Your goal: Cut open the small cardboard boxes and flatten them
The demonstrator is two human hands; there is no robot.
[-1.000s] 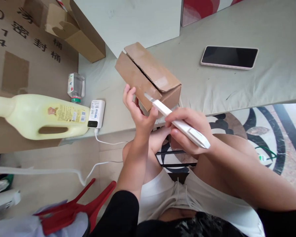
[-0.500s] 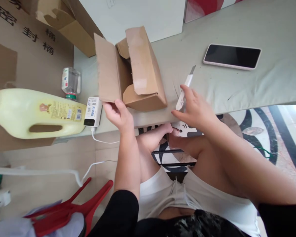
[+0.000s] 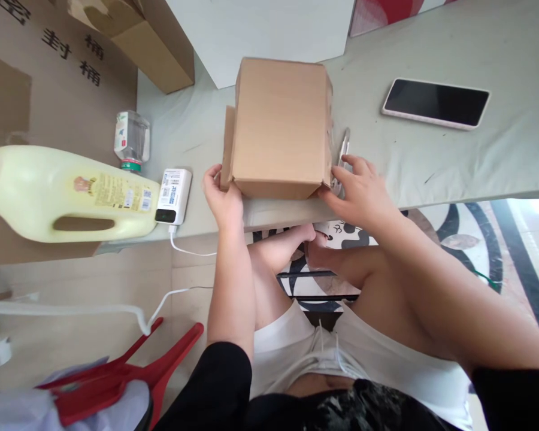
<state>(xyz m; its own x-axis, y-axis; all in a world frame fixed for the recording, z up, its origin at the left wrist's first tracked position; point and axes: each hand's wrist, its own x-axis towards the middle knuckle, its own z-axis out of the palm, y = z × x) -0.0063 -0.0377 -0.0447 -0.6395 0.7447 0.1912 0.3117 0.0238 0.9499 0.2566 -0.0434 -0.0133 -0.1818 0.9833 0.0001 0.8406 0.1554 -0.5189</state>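
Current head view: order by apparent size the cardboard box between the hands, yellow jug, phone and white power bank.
1. Cardboard box and yellow jug: too alike to rank; the frame cuts off the jug.
2. Phone
3. White power bank

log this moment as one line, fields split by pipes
left hand: gripping side flap of cardboard box | right hand: at box's near right corner, beside utility knife | smartphone: right of box, screen dark

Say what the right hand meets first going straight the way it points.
Likely the cardboard box, at its near right corner: the right hand seems close to or touching it. Depth is unclear; the knife alongside could come first.
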